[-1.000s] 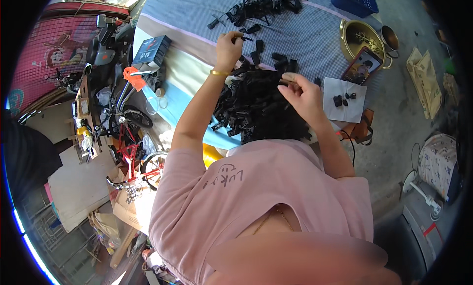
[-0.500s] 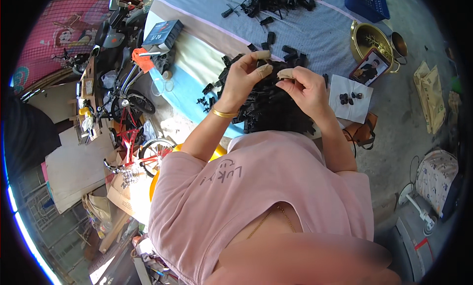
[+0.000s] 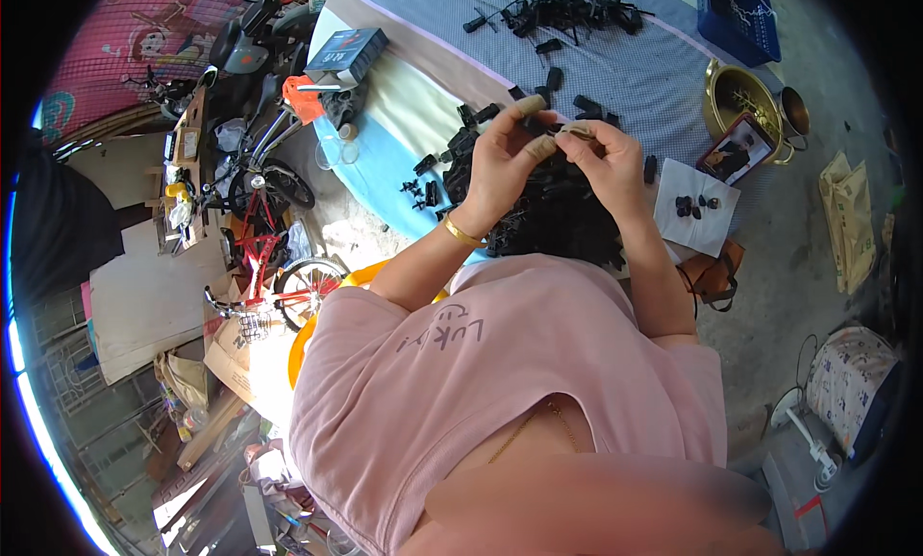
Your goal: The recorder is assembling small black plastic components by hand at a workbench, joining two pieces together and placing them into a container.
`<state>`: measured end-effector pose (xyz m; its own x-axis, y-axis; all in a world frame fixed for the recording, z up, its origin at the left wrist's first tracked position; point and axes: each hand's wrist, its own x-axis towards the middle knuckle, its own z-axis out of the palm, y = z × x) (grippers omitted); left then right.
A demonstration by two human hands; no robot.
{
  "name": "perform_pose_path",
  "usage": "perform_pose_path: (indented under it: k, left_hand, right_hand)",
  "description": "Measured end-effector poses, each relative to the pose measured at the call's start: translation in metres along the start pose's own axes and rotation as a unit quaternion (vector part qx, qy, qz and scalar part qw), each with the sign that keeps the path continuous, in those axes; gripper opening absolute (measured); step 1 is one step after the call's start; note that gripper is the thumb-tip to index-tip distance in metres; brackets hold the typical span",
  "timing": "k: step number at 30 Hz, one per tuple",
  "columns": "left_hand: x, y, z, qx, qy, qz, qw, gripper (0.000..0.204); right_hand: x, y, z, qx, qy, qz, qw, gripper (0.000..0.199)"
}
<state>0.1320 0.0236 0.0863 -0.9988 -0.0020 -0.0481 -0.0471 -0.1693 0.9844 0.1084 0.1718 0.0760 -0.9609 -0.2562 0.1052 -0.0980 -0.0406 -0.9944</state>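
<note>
Both hands meet above a big pile of small black plastic pieces (image 3: 548,215) on the cloth in front of my body. Thumb and fingers of my left hand (image 3: 495,167), in beige fingertip covers, are closed in a pinch. Right beside it, almost touching, my right hand (image 3: 612,164) pinches too, also with a beige cover on a finger. Something small and dark shows between the fingertips, too hidden to name. More black pieces (image 3: 423,186) lie scattered left of the pile, and another heap (image 3: 572,13) sits at the far side.
On the right stand a phone (image 3: 738,150) showing a picture, a brass pot (image 3: 713,109) and a blue basket (image 3: 738,32). White paper (image 3: 681,227) holds several dark bits. A blue box (image 3: 348,51) lies at the cloth's left; bicycles (image 3: 258,234) stand beyond.
My hands have come closer together, their fingertips now nearly meeting. The whole view has shifted slightly, with the table's things appearing further right and lower.
</note>
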Motion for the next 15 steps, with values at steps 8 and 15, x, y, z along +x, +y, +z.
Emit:
perform_pose_path:
  k: [8, 15]
  left_hand:
    - [0.010, 0.004, -0.015, -0.095, 0.056, -0.031, 0.993, 0.033]
    - [0.012, 0.004, -0.015, -0.219, 0.007, -0.089, 0.971, 0.031]
  right_hand:
    - [0.005, 0.010, -0.010, -0.025, 0.078, -0.023, 0.996, 0.016]
    - [0.002, -0.002, -0.010, -0.043, -0.077, -0.010, 0.996, 0.031]
